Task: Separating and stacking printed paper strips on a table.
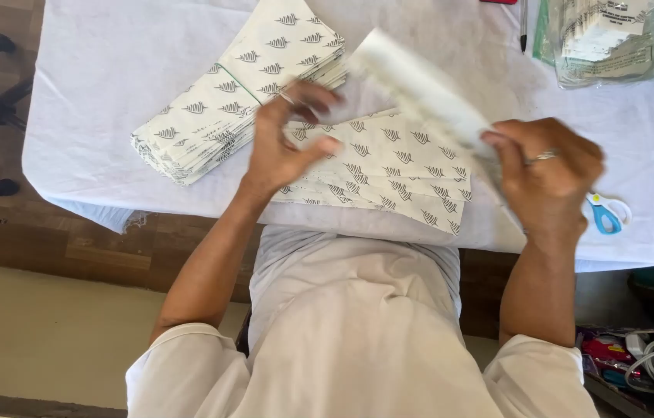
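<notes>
Nearest the camera, the person's white garment fills the lower frame, and both bare forearms reach out over the table edge (420, 244).

The right hand (547, 174), a ring on 1 finger, is clenched on the near end of a long white folded paper piece (420, 89). The piece is blurred and runs up and away from those fingertips toward the left; it is lifted off the surface, above the spread of bags. The left hand (284, 143) has its fingers loosely curled and partly spread, thumb out, just short of the blurred piece; whether it touches the paper cannot be told.

To handle this well, I would judge that the right-hand pinch should stay firm at the end while the left fingers steady the free length, since thin paper flexes and creases easily.

Just under both hands lies a fanned layer of flat paper bags (397, 174), cream with small dark leaf prints, crisp-edged and matte. Beyond the left fingers sits a thicker stack of the same bags (219, 116), bound by a thin band. The tablecloth is white, soft and faintly wrinkled. Right of the right hand rest blue-handled scissors (606, 213). Farthest, a clear plastic packet (613, 39) of printed sheets.
</notes>
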